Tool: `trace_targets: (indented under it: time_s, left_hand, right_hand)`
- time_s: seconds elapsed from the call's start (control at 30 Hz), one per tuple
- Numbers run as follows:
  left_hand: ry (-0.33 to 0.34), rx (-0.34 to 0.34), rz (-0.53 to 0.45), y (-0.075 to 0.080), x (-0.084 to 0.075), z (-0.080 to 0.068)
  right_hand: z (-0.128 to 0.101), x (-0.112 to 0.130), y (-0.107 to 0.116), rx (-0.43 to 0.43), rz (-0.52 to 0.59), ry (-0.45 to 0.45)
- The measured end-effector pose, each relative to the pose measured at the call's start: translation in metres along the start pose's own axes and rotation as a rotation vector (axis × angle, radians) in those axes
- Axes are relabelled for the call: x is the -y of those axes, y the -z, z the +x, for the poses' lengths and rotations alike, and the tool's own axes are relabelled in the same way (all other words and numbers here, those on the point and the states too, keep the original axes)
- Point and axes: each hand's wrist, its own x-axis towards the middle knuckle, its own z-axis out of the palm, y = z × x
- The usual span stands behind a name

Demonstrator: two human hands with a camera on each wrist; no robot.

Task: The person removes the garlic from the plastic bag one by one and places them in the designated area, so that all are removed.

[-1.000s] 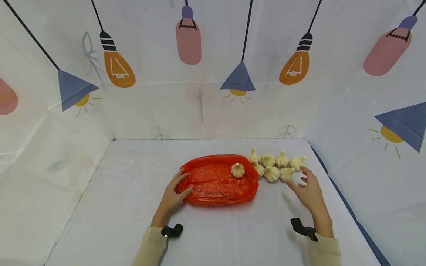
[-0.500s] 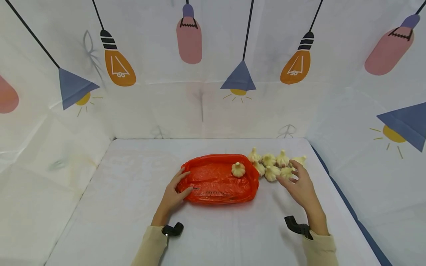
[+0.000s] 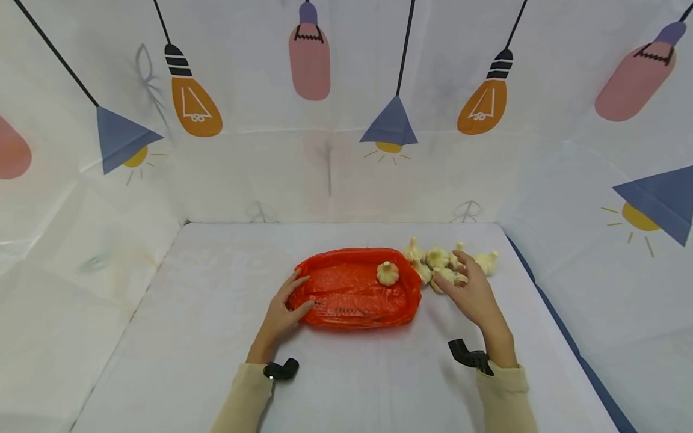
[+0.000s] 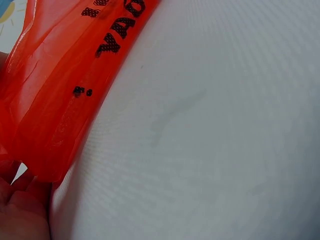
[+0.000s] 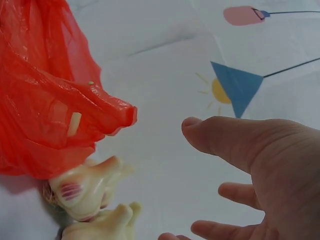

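A red plastic bag [image 3: 352, 294], opened out into a shallow oblong with raised sides, lies mid-table. One garlic bulb [image 3: 387, 273] rests in its right part. My left hand [image 3: 278, 316] holds the bag's left end, fingers and thumb over the rim; in the left wrist view the bag hides part of the hand. Several more garlic bulbs [image 3: 436, 258] cluster to the right of the bag. Above that cluster hovers my right hand [image 3: 476, 297], thumb and fingers spread apart, nothing between them. Two bulbs [image 5: 85, 190] sit beside the bag in the right wrist view.
The white table [image 3: 346, 379] meets a printed cloth backdrop [image 3: 346, 180] at the back and on both sides. Black wrist mounts [image 3: 281, 369] are strapped on both forearms.
My right hand has moved left over the garlic cluster, from its right end toward the bag, uncovering the rightmost bulb. My left hand stays on the bag.
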Motion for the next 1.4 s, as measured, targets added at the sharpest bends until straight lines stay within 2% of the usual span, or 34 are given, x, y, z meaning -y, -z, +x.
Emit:
trace_targets:
  time_s: [0.37,0.67,1.07,1.4]
  left_hand:
    - [-0.008,0.004,0.008,0.0,-0.002,0.002]
    - [0.001,0.008,-0.009,0.001,-0.002,0.001]
    - [0.008,0.0,-0.007,0.001,-0.001,-0.001]
    - [0.001,0.003,-0.025,-0.001,-0.002,-0.001]
  right_hand:
    - [0.002,0.01,-0.002,0.035,0.005,0.026]
    - [0.006,0.03,-0.007,0.056,0.027,0.047]
    - [0.007,0.049,-0.037,0.13,0.089,0.109]
    - [0.006,0.045,-0.063,0.224,0.154,0.056]
